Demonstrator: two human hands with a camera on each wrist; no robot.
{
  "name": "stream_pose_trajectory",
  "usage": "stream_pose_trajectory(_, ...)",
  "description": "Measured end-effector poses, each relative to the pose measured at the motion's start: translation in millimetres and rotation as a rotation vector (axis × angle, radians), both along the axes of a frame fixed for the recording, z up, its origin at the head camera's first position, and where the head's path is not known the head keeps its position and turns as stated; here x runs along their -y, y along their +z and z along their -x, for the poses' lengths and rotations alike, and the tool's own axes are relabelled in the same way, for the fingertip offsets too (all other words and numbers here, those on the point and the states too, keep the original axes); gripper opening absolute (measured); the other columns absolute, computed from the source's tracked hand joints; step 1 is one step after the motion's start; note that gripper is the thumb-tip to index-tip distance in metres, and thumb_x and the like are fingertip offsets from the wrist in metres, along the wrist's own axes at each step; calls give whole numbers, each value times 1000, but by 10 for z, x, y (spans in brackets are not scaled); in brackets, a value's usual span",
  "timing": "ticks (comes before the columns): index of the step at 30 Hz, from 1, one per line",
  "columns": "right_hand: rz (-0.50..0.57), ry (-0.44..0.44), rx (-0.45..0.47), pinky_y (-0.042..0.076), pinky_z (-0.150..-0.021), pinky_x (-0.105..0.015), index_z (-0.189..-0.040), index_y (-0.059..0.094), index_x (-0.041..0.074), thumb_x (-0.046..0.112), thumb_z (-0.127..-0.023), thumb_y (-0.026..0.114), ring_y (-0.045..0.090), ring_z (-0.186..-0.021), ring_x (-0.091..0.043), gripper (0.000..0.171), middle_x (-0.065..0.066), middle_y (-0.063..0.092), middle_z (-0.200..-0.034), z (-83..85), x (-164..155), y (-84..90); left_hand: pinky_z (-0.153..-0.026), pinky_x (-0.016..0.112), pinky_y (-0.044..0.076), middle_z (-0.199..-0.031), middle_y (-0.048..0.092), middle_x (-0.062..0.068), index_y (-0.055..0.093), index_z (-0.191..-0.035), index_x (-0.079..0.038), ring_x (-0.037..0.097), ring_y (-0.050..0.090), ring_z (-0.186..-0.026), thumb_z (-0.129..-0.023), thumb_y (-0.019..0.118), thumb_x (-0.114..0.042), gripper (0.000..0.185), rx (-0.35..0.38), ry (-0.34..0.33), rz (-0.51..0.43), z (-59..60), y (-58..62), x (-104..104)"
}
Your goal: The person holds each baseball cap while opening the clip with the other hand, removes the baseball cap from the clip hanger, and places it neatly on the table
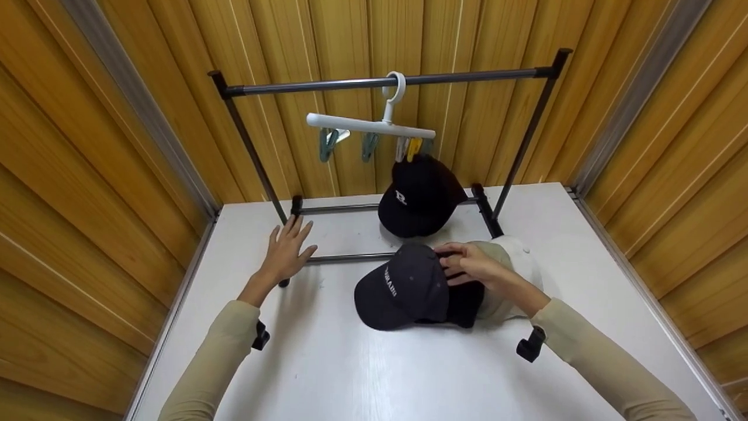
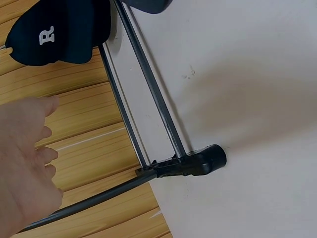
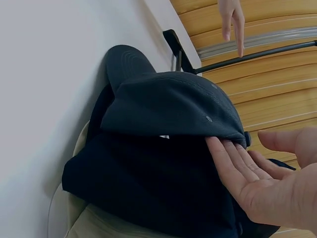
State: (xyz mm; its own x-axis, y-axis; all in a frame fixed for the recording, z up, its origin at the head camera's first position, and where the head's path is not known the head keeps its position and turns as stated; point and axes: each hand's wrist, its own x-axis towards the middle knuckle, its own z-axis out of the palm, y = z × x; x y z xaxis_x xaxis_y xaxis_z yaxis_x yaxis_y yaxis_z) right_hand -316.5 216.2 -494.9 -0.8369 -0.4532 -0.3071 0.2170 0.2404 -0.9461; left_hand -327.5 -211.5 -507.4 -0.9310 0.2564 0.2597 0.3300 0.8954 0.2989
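Three caps lie stacked on the white table [image 1: 350,374]: a dark navy cap [image 1: 403,286] [image 3: 173,106] on top, a black cap [image 1: 464,304] [image 3: 148,183] under it, and a beige cap [image 1: 517,263] [image 3: 64,218] at the bottom. My right hand [image 1: 467,264] [image 3: 262,178] rests on the navy cap's rear edge with straight fingers, thumb held apart. My left hand [image 1: 286,251] [image 2: 25,163] hovers with spread fingers over the rack's lower bar [image 1: 350,257] [image 2: 153,89], holding nothing. Another black cap [image 1: 418,199] [image 2: 54,29] hangs from a clip.
A black rack with a top rail [image 1: 467,76] stands at the table's back. A white clip hanger [image 1: 371,124] hangs on it. The rack's foot [image 2: 203,161] sits near my left hand. Wooden walls enclose the table on three sides.
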Motion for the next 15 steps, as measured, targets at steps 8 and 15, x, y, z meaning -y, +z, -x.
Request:
stream_pose_trajectory(8,-11,26,18,54,-92,-46,-142,42,-2,10,-100,49,64,-108,-29,44,-24,55,-129,31,-28,-43,-118,61,11,-158,27,19,40,-147,-8,36,17,-149,-97,57,-30,58,10,1,-8,46,-13,35)
stream_pose_trajectory(15,20,48,34,52,-96,-45,-142,38,-7,7,-100,48,64,-110,-31,46,-26,53,-131,53,-79,-59,-116,62,15,-156,29,21,40,-147,-7,38,19,-148,-97,57,-30,57,8,-13,-1,78,-62,-16)
